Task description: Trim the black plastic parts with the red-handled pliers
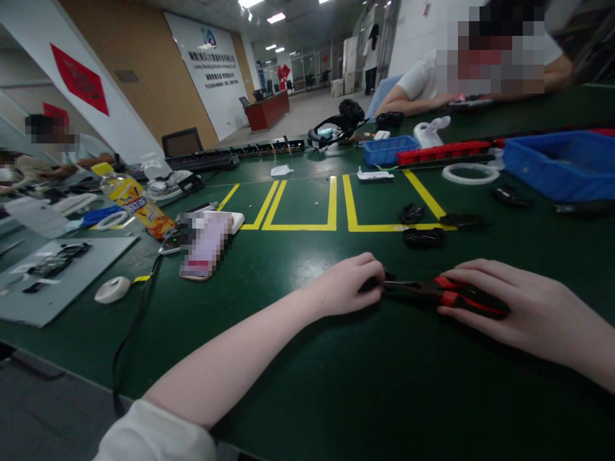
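Note:
My right hand (pixel 500 301) is closed around the red and black handles of long-nosed pliers (pixel 423 288), whose jaws point left. At the jaw tips my left hand (pixel 353 285) pinches a small black part (pixel 369 283), mostly covered by the fingers, so its kind does not show. Both hands rest low over the dark green tabletop (pixel 336 378). Just beyond the pliers lie several small black pieces, one of them a black wrapped bundle (pixel 423 237).
Yellow tape (pixel 300 227) marks boxes on the table. A phone (pixel 206 246), a drink bottle (pixel 137 202) and a tape roll (pixel 112 290) lie left. A blue bin (pixel 562 165) and a white ring (pixel 471 173) stand right. Across the table sits a person (pixel 418 86).

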{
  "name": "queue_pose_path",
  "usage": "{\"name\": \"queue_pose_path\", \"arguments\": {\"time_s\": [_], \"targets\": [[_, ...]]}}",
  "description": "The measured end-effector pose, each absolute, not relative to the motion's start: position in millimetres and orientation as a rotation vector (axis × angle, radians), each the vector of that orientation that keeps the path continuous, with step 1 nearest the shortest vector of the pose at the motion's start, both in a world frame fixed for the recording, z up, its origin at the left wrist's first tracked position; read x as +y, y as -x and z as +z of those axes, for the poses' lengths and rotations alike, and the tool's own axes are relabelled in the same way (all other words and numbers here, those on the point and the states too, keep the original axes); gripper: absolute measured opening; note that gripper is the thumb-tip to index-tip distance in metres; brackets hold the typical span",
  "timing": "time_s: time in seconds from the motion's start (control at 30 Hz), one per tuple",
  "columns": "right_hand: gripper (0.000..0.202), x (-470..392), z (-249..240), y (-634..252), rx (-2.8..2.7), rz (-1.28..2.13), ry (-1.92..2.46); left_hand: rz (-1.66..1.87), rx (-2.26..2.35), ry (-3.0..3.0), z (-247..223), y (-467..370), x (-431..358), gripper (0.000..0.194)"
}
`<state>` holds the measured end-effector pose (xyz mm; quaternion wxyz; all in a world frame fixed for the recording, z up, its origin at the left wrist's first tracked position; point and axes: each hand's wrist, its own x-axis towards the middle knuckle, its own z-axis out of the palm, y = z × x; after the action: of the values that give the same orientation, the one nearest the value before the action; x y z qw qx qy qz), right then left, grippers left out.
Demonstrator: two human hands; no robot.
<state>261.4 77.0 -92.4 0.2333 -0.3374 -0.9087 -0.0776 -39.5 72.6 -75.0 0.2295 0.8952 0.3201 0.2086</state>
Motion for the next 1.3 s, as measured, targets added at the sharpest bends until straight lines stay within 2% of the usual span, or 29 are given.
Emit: {"name": "queue_pose_path", "arguments": {"time_s": [0.6,1.1,1.3], "targets": [[0.045,78,-92,-258,-2.485,-0.334,0.872,0.586,0.864,-2.544,-77,40,75,0.008],[0.039,70,-84,-253,-2.459,-0.137,0.92,0.55,0.912,-2.51,-80,37,74,0.006],[0.038,69,-82,-253,-2.479,-0.156,0.915,0.539,0.944,-2.468,-76,37,71,0.006]]}}
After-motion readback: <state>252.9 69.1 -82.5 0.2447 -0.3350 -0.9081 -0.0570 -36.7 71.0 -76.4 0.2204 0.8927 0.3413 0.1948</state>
